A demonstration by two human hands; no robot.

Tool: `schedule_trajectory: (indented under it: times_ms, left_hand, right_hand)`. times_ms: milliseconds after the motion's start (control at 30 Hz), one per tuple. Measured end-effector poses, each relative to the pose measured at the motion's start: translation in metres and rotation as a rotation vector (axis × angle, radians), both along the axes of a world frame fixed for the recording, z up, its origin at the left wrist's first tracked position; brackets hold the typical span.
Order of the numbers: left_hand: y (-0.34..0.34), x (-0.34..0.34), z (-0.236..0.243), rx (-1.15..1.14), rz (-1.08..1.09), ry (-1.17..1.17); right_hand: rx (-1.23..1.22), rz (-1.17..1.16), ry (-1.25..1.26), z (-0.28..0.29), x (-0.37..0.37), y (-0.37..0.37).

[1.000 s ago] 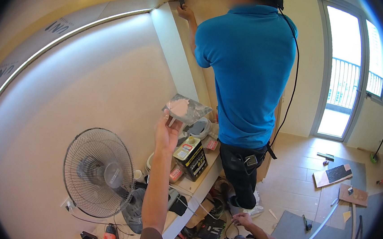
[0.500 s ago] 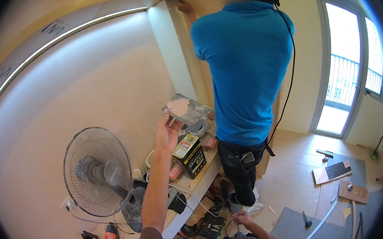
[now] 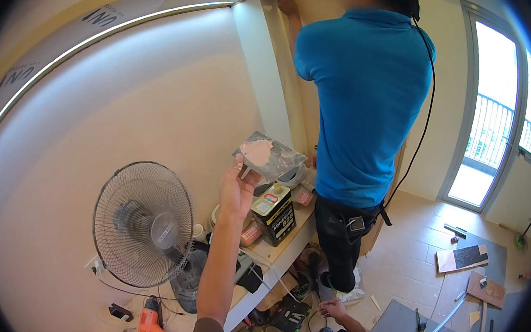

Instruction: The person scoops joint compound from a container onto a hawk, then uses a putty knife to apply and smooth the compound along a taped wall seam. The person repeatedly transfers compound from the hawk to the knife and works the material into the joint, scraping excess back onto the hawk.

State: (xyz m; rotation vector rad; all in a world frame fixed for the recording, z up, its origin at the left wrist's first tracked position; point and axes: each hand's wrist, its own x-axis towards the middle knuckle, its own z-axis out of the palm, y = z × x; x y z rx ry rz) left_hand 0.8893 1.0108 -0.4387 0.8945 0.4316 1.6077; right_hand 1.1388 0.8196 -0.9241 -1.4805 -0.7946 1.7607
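Note:
My left hand [image 3: 240,190] is raised in the middle, its fingers wrapped round the handle under a plasterer's hawk [image 3: 285,159]. A pale pink mound of filler [image 3: 257,152] lies on the hawk's flat grey plate, which is tilted a little. Low in the picture, near the lower edge, hangs my right hand [image 3: 333,309]. Its fingers are loosely bent and apart, and I see nothing in them. Just beyond the hawk a person in a blue shirt [image 3: 367,108] stands with back to me, both arms up at the lit ledge, one hand [image 3: 287,5] at a small flat tool.
Below the hawk, a black and yellow square can [image 3: 274,215] stands on a cluttered bench [image 3: 257,298]. A wire fan [image 3: 144,224] stands at the left, orange power tools [image 3: 152,325] below it. Boards [image 3: 462,258] and strips lie on the right floor. A cable [image 3: 427,122] hangs down the person's back.
The view has shifted, so most things sit farther right or lower. My left hand still holds up the hawk; my right hand's fingers look slightly more bent. The person's arms remain raised.

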Motion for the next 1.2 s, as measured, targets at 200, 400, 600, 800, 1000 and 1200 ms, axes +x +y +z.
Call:
schedule_trajectory:
  times_ms: [200, 400, 600, 800, 1000, 1200]
  left_hand:
    - [-0.001, -0.009, -0.002, 0.000, 0.009, -0.001]
    - [0.003, -0.007, -0.006, -0.020, -0.005, -0.013]
    - [0.004, -0.001, -0.009, -0.018, -0.017, 0.007]
    - [0.002, 0.005, -0.009, -0.041, -0.035, 0.040]
    - [0.000, 0.007, -0.010, -0.056, -0.050, 0.064]
    - [-0.008, 0.011, -0.015, -0.053, -0.051, 0.051]
  right_hand:
    - [-0.009, 0.019, -0.020, 0.001, -0.004, -0.001]
    - [-0.022, 0.009, -0.016, 0.006, -0.006, -0.003]
    - [-0.023, 0.014, -0.060, 0.004, -0.005, -0.004]
    - [-0.017, 0.017, -0.042, 0.005, -0.003, -0.008]
    - [-0.022, -0.009, -0.029, 0.000, 0.000, -0.010]
    - [-0.026, 0.011, -0.042, -0.007, 0.001, -0.022]
